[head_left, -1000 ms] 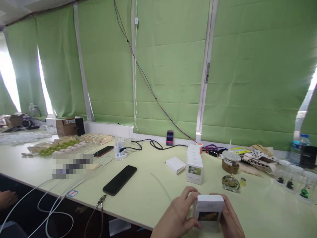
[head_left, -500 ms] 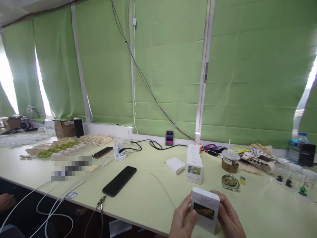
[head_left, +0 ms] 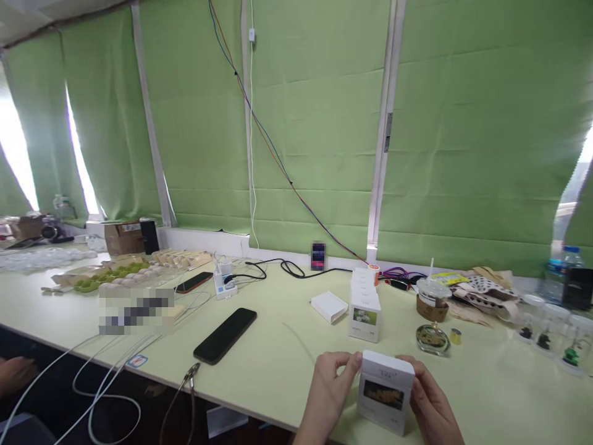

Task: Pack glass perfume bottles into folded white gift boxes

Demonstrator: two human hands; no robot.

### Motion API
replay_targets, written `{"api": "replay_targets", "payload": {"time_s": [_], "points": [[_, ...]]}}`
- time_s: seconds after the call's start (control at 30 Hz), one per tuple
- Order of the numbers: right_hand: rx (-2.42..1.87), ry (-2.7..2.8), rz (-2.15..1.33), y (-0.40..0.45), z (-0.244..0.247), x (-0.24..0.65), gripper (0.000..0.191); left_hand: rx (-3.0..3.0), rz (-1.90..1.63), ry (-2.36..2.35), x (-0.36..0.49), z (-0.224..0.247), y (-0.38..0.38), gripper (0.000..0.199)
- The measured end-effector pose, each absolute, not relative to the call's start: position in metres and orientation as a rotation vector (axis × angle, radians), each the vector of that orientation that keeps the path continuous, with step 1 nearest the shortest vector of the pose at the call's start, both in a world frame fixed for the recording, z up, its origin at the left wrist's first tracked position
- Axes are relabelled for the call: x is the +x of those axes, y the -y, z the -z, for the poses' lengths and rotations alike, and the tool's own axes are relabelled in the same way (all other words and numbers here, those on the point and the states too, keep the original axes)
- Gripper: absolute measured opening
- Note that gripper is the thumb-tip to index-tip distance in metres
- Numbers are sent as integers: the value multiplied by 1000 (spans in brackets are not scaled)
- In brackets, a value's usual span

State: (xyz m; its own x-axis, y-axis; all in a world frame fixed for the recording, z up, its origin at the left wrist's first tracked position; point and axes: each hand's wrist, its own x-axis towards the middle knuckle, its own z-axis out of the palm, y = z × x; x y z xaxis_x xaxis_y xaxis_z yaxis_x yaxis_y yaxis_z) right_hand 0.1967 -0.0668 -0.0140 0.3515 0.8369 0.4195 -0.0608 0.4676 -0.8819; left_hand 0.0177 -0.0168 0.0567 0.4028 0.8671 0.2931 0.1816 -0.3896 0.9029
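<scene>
A small white box (head_left: 385, 394) with a dark picture on its front stands upright near the table's front edge. My left hand (head_left: 330, 389) pinches its upper left corner between thumb and fingers. On the other side my right hand (head_left: 430, 398) holds the right edge, fingers partly behind it. Beyond them is a row of similar white boxes (head_left: 364, 316), the front one showing a white-flower picture. A flat white box (head_left: 328, 306) lies left of that row.
A black phone (head_left: 225, 335), a power strip (head_left: 225, 285) and cables lie to the left. A glass dish (head_left: 432, 339), lidded cup (head_left: 432, 296) and clear containers (head_left: 576, 346) are at right. Another person's hand (head_left: 17, 376) shows at far left.
My left hand has shifted from the box's left front face up to its top left corner, uncovering the lower front. My right hand still holds the right side.
</scene>
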Motion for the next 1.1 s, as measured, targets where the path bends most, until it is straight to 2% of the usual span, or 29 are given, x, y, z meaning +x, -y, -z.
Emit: {"api": "replay_targets", "payload": {"time_s": [0.07,0.23,0.37,0.47,0.57,0.67,0.77,0.83,0.97,1.1], "points": [[-897,1053,-697,68,12,196,25,1837,-969,-880,14,-62,15,50],[-898,1044,-713,69,8,195,27,1890,-864,-874,3,-75,20,22],[-943,1073,-714,71,8,195,25,1979,-810,-997,5,-69,28,32],[-992,1069,-754,71,12,196,27,2014,-814,-980,13,-49,31,31],[-1077,1034,-863,70,19,196,42,2010,-862,-895,23,-26,29,40],[-1066,1061,-930,64,26,196,64,1998,-919,-819,29,-9,26,53],[-1017,1144,-833,57,30,194,85,2007,-952,-831,34,2,20,58],[-1084,1155,-725,56,31,190,81,2043,-957,-889,36,9,18,60],[-1145,1125,-623,58,32,182,57,2109,-934,-952,33,12,16,64],[-1090,1169,-480,53,36,181,56,2055,-926,-645,17,-12,-2,67]]}}
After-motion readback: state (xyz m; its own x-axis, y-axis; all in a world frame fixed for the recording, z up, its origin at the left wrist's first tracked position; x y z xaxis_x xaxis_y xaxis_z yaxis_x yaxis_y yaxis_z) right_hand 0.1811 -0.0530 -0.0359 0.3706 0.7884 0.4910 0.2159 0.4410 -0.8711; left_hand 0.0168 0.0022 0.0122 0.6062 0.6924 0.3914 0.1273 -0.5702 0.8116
